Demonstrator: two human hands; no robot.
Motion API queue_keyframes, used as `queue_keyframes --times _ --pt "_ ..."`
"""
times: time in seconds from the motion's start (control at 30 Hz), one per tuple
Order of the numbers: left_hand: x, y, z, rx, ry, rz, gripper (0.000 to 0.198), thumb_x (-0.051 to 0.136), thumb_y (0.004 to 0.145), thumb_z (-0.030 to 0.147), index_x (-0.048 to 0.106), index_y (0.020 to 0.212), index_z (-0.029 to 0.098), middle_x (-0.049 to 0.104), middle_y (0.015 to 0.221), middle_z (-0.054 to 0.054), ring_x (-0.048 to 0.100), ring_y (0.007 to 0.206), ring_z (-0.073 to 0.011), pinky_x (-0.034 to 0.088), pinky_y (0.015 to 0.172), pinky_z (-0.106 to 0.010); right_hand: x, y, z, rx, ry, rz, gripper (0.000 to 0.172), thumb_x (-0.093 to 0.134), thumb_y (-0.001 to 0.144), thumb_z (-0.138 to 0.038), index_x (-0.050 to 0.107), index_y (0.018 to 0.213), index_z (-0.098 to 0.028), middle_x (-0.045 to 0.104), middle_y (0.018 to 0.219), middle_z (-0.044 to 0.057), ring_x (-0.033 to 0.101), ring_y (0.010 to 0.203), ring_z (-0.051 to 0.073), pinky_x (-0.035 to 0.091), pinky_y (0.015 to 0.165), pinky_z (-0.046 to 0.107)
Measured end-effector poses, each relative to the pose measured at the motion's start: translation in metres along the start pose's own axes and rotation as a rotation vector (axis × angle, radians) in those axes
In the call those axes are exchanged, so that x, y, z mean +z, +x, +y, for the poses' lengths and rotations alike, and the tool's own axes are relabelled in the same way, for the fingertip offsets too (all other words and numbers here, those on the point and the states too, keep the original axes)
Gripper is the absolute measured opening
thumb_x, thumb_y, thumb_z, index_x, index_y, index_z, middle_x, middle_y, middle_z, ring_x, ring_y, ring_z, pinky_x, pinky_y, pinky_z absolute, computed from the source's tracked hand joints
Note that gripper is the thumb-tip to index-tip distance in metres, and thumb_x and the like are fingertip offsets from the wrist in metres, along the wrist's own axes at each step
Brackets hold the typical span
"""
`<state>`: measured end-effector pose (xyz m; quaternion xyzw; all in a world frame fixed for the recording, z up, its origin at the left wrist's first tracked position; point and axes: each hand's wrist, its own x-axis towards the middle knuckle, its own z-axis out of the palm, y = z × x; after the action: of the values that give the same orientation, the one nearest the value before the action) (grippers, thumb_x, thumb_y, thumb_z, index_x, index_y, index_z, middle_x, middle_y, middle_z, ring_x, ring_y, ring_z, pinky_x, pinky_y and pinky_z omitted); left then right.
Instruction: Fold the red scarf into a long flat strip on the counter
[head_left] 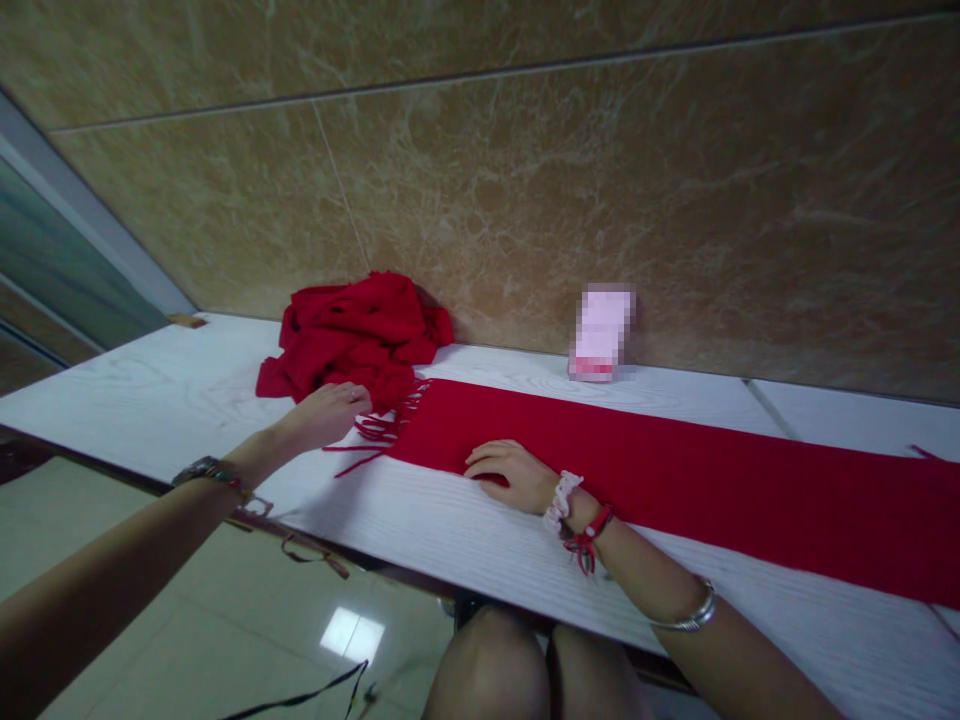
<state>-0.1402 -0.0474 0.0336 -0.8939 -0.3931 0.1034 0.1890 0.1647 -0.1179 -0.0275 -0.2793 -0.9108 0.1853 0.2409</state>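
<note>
A long red scarf lies flat along the white table, its fringed end toward the left. My left hand is at that fringe, beside a crumpled red cloth pile; its fingers are curled together, and whatever they hold is too small to make out. My right hand rests on the scarf's near edge with its fingers spread and slightly bent, the palm over the cloth's border.
A pink blurred object leans against the marbled wall behind the scarf. A small brown block sits at the table's back left corner. My knees are below the front edge of the table.
</note>
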Motion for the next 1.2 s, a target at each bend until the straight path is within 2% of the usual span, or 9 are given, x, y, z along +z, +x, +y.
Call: queue_keyframes --times 0.2,0.37,0.5,0.6,0.73,0.87,1.0,1.1,1.2 --pt "0.009 0.014 0.023 0.055 -0.110 0.063 0.039 0.042 0.070 0.003 0.059 0.100 0.021 0.053 0.111 -0.006 0.048 0.101 -0.0175 0.039 0.086 -0.031 0.001 -0.001 0.001 0.006 0.010 0.007 0.021 0.051 0.077 -0.014 0.064 0.093 -0.018 0.063 0.103 0.006 0.053 0.100 0.016 0.036 0.091 0.035" --pt "0.013 0.009 0.006 -0.065 0.104 0.075 0.032 0.043 0.067 0.000 0.064 0.084 0.018 0.054 0.108 -0.011 0.048 0.102 -0.0247 0.041 0.080 -0.036 0.001 -0.001 0.001 0.008 0.009 -0.001 0.021 0.051 0.077 -0.014 0.064 0.093 -0.017 0.063 0.103 0.006 0.053 0.100 0.016 0.036 0.091 0.034" --pt "0.005 0.007 0.000 -0.094 0.102 0.152 0.030 0.040 0.070 0.001 0.063 0.079 0.017 0.058 0.101 -0.009 0.052 0.095 -0.0217 0.042 0.079 -0.034 -0.001 0.000 -0.001 0.024 0.009 -0.009 0.021 0.052 0.077 -0.014 0.065 0.093 -0.017 0.063 0.102 0.007 0.053 0.099 0.016 0.036 0.090 0.034" --pt "-0.001 0.017 0.018 0.010 0.007 0.168 0.032 0.040 0.073 0.005 0.062 0.092 0.019 0.059 0.105 -0.007 0.052 0.098 -0.0188 0.040 0.085 -0.032 -0.002 0.000 -0.002 0.040 0.009 -0.011 0.021 0.051 0.077 -0.014 0.065 0.093 -0.018 0.063 0.103 0.006 0.053 0.099 0.016 0.036 0.090 0.034" --pt "0.000 0.033 0.039 0.139 -0.089 0.069 0.037 0.043 0.073 0.008 0.057 0.106 0.018 0.058 0.112 -0.005 0.051 0.103 -0.0155 0.036 0.091 -0.028 -0.002 0.000 -0.003 0.054 0.008 -0.024 0.021 0.050 0.078 -0.015 0.064 0.093 -0.019 0.063 0.103 0.006 0.053 0.100 0.015 0.035 0.091 0.034" --pt "0.012 0.026 0.024 0.079 -0.033 0.021 0.032 0.043 0.073 0.007 0.059 0.099 0.016 0.061 0.106 -0.008 0.053 0.098 -0.0183 0.039 0.087 -0.031 -0.002 -0.001 -0.004 0.047 0.012 -0.024 0.021 0.050 0.079 -0.015 0.064 0.094 -0.018 0.062 0.104 0.006 0.052 0.102 0.015 0.035 0.091 0.034" --pt "0.019 0.004 0.002 -0.023 0.027 0.061 0.028 0.041 0.074 0.006 0.063 0.088 0.017 0.060 0.106 -0.009 0.051 0.102 -0.0223 0.039 0.086 -0.035 -0.003 -0.001 -0.005 0.063 0.015 -0.021 0.021 0.050 0.078 -0.015 0.064 0.093 -0.018 0.062 0.105 0.007 0.052 0.102 0.016 0.035 0.091 0.035" --pt "0.020 0.000 0.004 -0.058 -0.062 0.129 0.028 0.040 0.073 0.007 0.062 0.087 0.018 0.060 0.103 -0.008 0.051 0.099 -0.0207 0.039 0.086 -0.034 -0.004 -0.001 -0.005 0.069 0.015 -0.022 0.021 0.050 0.078 -0.015 0.064 0.093 -0.018 0.062 0.105 0.007 0.052 0.102 0.016 0.035 0.091 0.035" --pt "0.021 0.013 0.015 -0.098 -0.203 0.188 0.025 0.039 0.077 0.010 0.062 0.088 0.015 0.060 0.093 -0.008 0.053 0.089 -0.0184 0.041 0.083 -0.031 -0.003 -0.001 -0.005 0.062 0.020 -0.020 0.021 0.051 0.077 -0.014 0.065 0.093 -0.017 0.062 0.104 0.007 0.052 0.101 0.016 0.035 0.090 0.035"
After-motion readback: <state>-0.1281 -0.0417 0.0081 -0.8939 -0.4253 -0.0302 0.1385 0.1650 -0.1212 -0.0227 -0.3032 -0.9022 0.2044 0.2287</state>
